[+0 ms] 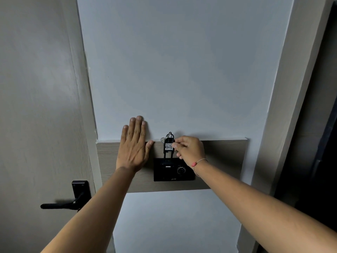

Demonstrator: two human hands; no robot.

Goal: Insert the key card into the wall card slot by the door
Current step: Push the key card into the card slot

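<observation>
A black key card (168, 148) with a white label and a small silver key on its ring stands upright, its lower end in the top of the black wall card slot (173, 170). My right hand (189, 148) pinches the card's right edge with thumb and fingers. My left hand (135, 143) lies flat and open against the wall, just left of the card, straddling the wooden panel's upper edge. The slot unit has a round dial on its right side.
The slot is mounted on a horizontal wood-grain panel (226, 161) on a white wall. A door with a black lever handle (73, 199) is at the left. A pale frame and dark opening (313, 143) run down the right.
</observation>
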